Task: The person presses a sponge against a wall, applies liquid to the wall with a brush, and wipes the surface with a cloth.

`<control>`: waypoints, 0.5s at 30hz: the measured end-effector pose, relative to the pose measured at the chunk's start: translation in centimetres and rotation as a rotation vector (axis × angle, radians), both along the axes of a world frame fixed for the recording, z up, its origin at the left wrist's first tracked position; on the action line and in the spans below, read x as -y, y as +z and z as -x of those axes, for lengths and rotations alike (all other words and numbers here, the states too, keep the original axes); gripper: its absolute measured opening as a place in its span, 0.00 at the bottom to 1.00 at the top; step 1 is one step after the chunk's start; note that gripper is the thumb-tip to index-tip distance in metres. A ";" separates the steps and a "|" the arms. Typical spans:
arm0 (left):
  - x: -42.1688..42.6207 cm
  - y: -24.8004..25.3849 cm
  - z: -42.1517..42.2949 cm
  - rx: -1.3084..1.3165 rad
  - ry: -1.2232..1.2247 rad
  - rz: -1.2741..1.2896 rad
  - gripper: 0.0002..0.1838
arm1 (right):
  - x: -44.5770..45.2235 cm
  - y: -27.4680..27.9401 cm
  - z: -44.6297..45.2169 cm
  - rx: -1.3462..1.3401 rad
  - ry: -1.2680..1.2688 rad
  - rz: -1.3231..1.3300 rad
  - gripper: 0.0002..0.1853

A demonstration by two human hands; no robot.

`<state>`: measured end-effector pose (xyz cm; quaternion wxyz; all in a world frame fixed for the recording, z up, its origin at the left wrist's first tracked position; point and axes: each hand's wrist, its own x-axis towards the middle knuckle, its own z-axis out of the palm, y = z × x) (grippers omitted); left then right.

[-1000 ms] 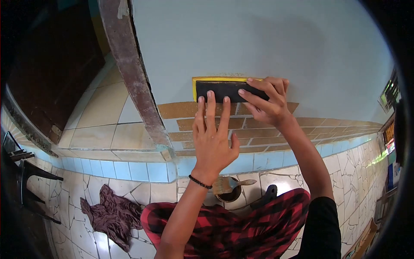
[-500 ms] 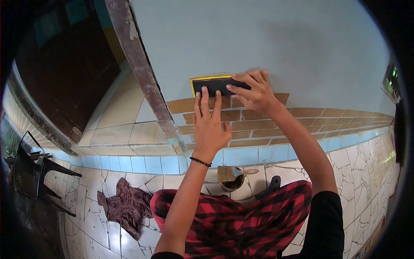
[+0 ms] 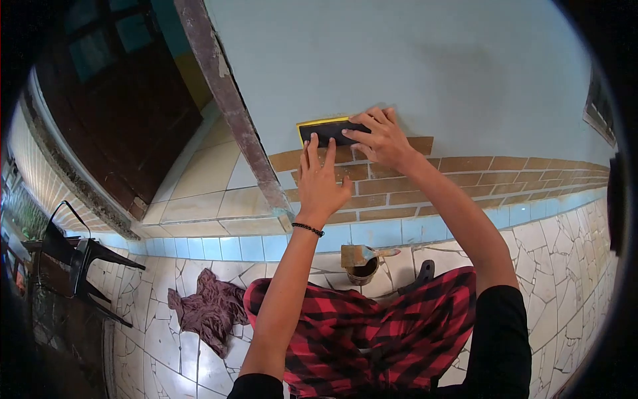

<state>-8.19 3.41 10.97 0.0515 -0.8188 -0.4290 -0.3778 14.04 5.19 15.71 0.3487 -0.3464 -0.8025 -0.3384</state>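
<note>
A flat black rectangular block with a yellow edge lies against the pale wall, just above rows of painted brown bricks. Its exact kind is unclear. My left hand has its fingers stretched out, with the tips on the block's black face near its left and lower part. My right hand grips the block's right end, thumb and fingers bent around it, and hides that end. Below, a paintbrush with brown bristles rests across the rim of a small paint pot.
A crumpled dark cloth lies on the cracked-tile floor. At left is a black chair. A brown door frame post borders the wall, and blue tiles run along its base.
The view has shifted slightly, so the floor items and door appear farther right. Both hands stay on the block, which remains against the same part of the wall.
</note>
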 end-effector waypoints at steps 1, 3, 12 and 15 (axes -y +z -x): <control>-0.1 -0.1 0.0 -0.006 -0.003 -0.007 0.49 | -0.1 -0.2 -0.1 0.000 0.002 -0.016 0.23; -0.5 -0.2 0.0 -0.022 0.001 -0.035 0.49 | -0.5 -0.3 -0.2 -0.002 0.001 -0.029 0.23; 0.1 0.5 -0.4 0.013 0.006 -0.004 0.43 | -0.6 0.0 -0.4 0.023 -0.011 -0.029 0.23; 0.9 1.8 0.7 0.165 -0.068 -0.073 0.30 | 0.7 0.4 0.3 0.042 -0.023 -0.029 0.22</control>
